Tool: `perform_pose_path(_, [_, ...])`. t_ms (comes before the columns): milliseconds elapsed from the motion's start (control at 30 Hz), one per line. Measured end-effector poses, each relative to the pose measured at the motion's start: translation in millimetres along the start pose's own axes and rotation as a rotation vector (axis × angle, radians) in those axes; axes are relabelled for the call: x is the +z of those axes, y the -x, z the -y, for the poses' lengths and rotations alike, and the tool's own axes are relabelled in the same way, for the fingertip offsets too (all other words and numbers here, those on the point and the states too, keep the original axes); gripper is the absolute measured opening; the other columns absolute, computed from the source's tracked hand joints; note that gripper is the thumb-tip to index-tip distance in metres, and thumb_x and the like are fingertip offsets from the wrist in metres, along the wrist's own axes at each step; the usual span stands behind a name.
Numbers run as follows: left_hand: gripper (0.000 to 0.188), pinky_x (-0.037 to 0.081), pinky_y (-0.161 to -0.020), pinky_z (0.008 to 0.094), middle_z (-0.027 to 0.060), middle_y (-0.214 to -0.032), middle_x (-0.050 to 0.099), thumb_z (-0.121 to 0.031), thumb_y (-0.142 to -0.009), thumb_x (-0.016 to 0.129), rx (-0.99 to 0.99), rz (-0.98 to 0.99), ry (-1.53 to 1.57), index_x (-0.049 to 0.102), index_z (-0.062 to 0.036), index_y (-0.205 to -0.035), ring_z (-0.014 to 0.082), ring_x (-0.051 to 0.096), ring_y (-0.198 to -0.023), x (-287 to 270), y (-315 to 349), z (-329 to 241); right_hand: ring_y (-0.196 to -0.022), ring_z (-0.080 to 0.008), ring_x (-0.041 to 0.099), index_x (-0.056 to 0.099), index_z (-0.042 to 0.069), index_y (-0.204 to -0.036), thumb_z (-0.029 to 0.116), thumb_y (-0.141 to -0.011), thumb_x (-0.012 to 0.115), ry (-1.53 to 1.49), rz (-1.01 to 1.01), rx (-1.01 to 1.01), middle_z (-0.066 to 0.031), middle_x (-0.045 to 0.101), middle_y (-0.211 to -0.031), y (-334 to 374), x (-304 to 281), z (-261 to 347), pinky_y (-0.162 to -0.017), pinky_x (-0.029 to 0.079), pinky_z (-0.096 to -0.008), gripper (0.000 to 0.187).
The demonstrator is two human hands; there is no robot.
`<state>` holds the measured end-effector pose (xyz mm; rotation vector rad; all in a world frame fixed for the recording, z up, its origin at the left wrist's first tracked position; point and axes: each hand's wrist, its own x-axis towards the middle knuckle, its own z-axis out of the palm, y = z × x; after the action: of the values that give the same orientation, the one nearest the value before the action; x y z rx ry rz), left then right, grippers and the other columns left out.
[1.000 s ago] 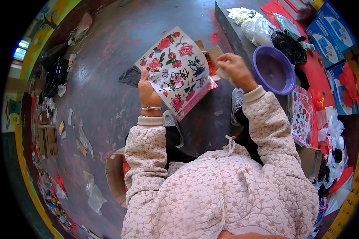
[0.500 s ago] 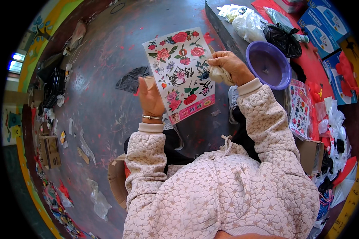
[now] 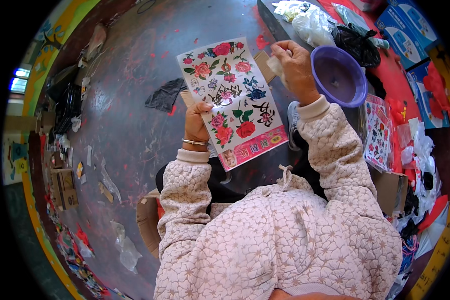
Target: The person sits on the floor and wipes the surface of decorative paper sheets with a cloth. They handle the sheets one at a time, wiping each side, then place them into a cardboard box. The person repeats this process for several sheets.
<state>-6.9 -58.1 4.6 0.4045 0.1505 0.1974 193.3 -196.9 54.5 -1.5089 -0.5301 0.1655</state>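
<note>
A white sheet of rose stickers (image 3: 232,112), with red and pink roses, dark designs and a pink printed strip along its lower end, tilts in front of me. My left hand (image 3: 197,122) is closed on its left edge, thumb on top, a bracelet at the wrist. Apart from the sheet, beyond its upper right side, my right hand (image 3: 296,67) pinches a crumpled beige cloth (image 3: 276,69). Right beside that hand stands a purple basin (image 3: 362,90) with murky liquid in it. Brown cardboard (image 3: 264,65) partly shows behind the sheet.
Black plastic (image 3: 165,96) lies on the grey floor (image 3: 130,120). White bags (image 3: 312,30), a black bag (image 3: 357,47) and blue boxes (image 3: 402,30) crowd the far right. Another sticker sheet (image 3: 377,132) lies below the basin. An open carton (image 3: 147,220) stands by my left leg.
My left hand has gone from open beside the sheet to gripping its left edge. My right hand has let go of the sheet and moved up and away with the cloth.
</note>
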Motion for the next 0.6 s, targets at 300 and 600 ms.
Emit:
perform_pose_path(300, [0.057, 0.038, -0.096, 0.0448, 0.0181, -0.116, 0.052, -0.001, -0.066, 0.043, 0.039, 0.024, -0.009, 0.04, 0.0024, -0.122, 0.0326, 0.051, -0.107, 9, 5, 10, -0.074, -0.0304, 0.058, 0.058, 0.002, -0.078, 0.007, -0.071, 0.06, 0.345, 0.315, -0.61, -0.0135, 0.056, -0.076, 53, 52, 4, -0.066, 0.047, -0.0354, 0.009])
perform_pose_path(600, [0.058, 0.038, -0.095, 0.0466, 0.0198, -0.119, 0.05, -0.006, -0.067, 0.044, 0.083, 0.119, 0.041, 0.038, 0.0031, -0.124, 0.0339, 0.051, -0.108, 12, 12, -13, -0.069, -0.0219, 0.06, 0.059, -0.002, -0.089, 0.011, -0.081, 0.059, -0.236, -0.032, 0.489, -0.0121, 0.059, -0.078, -48, -35, -53, -0.061, 0.052, -0.033, 0.015])
